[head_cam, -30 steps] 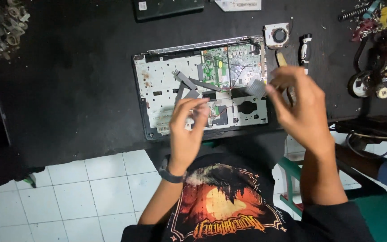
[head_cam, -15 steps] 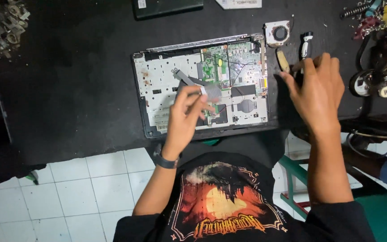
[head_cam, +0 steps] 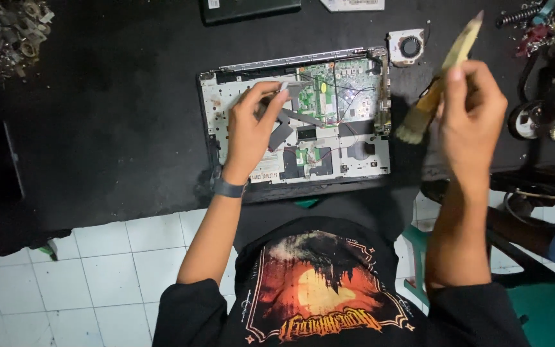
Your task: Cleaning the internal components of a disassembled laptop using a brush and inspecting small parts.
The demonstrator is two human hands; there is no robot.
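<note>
Our left hand (head_cam: 252, 132) pinches what looks like a ribbon cable (head_cam: 290, 119) inside the opened laptop (head_cam: 297, 119) mid-table; our right hand (head_cam: 473, 112) grips a brush (head_cam: 435, 90). Fan (head_cam: 408, 46) already out; board remains.

— What's my table (head_cam: 117, 128) like?
— Black-topped, above a white tiled floor (head_cam: 117, 257).
— What lies on it?
— The opened laptop base (head_cam: 354, 154) in the middle, a small cooling fan (head_cam: 408, 46) just beyond its far right corner, a dark flat device (head_cam: 252, 9) at the far edge, and a heap of small metal parts (head_cam: 8, 26) far left.
</note>
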